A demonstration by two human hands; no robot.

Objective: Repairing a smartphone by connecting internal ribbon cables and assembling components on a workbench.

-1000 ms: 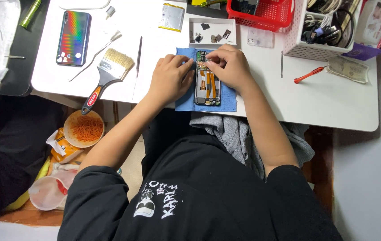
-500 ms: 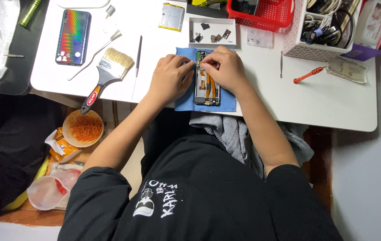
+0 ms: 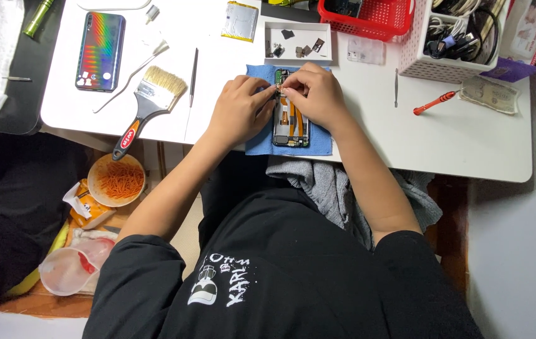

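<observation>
An opened phone (image 3: 291,122) with its insides showing lies on a blue cloth (image 3: 321,143) at the front edge of the white table (image 3: 368,132). My left hand (image 3: 238,108) rests on the phone's left side, fingertips pinched at its upper part. My right hand (image 3: 315,91) covers the upper right of the phone, its fingers meeting the left hand's over the top end. Whatever small part sits between the fingertips is hidden.
A paint brush (image 3: 148,103), thin metal tools (image 3: 193,68) and a phone back cover with rainbow sheen (image 3: 100,51) lie to the left. Behind are a small parts tray (image 3: 295,31), a battery (image 3: 240,21), a red basket (image 3: 368,17), a white basket (image 3: 450,37). A red screwdriver (image 3: 433,102) lies right.
Both hands have drawn together over the top end of the phone; the right hand slid slightly left and up. The phone and cloth stay put.
</observation>
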